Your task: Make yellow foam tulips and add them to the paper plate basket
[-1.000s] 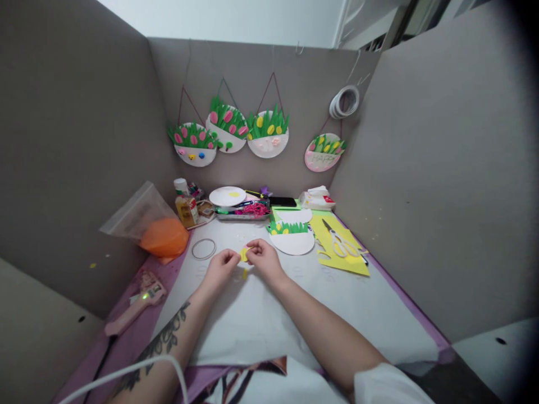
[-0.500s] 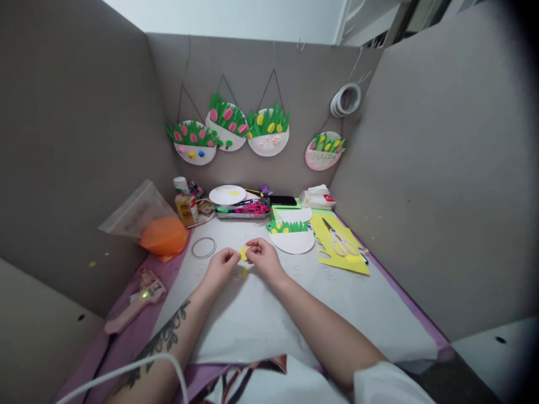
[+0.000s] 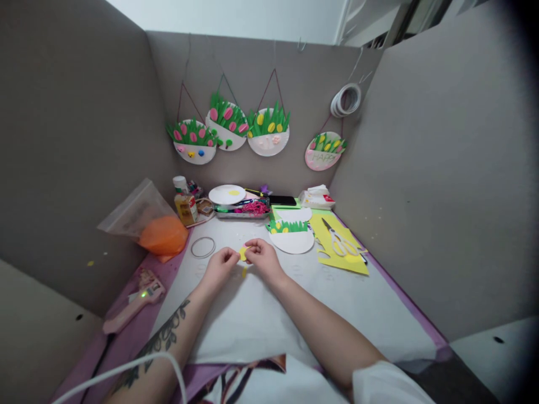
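Note:
Between my two hands is a small yellow paper piece (image 3: pixel 243 254), pinched on both sides above the white-covered table. My left hand (image 3: pixel 222 264) is closed on its left edge with thumb and finger. On its right edge the fingers of my right hand (image 3: pixel 261 256) are closed too, hiding part of it. Just below lies another small yellow paper piece (image 3: pixel 244 272) on the white sheet. A white half paper plate (image 3: pixel 292 243) with green paper grass and yellow paper shapes rests to the right of my right hand.
White-handled scissors (image 3: pixel 340 242) lie on yellow paper (image 3: pixel 356 266) at right. A pink glue gun (image 3: pixel 135 308), a bag of orange material (image 3: pixel 162 235) and a metal ring (image 3: pixel 203 247) are at left. Behind stand a supply tray (image 3: pixel 240 213) and a glue bottle (image 3: pixel 186 209). Plate crafts (image 3: pixel 269 145) hang on the partition.

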